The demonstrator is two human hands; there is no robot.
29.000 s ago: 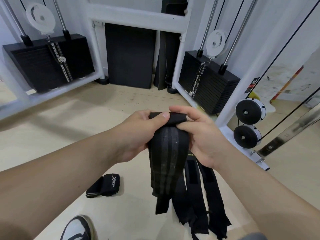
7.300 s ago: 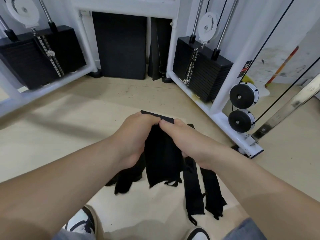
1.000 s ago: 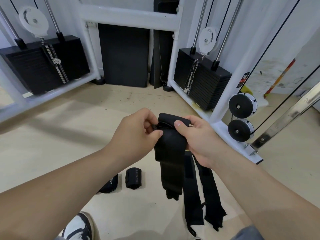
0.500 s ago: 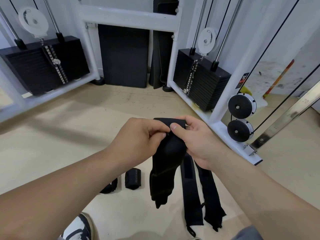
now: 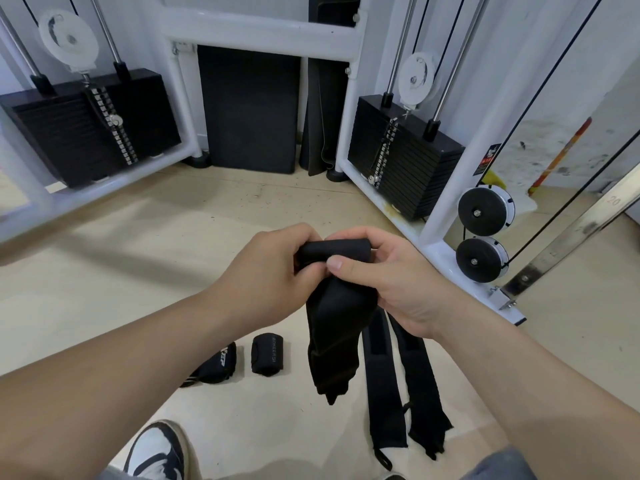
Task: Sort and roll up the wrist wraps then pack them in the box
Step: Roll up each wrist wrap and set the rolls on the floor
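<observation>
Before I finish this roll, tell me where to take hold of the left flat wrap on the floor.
Pinch the left flat wrap at its near end, just short of the thin loop, coming down from above. It lies flat, lengthwise away from you, and its far end is hidden behind the hanging wrap.

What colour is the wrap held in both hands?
Plain black. The wrist wrap shows no visible pattern or stripes. The head view, the only one, shows it clearly.

Bright, soft shadows, warped edges
</observation>
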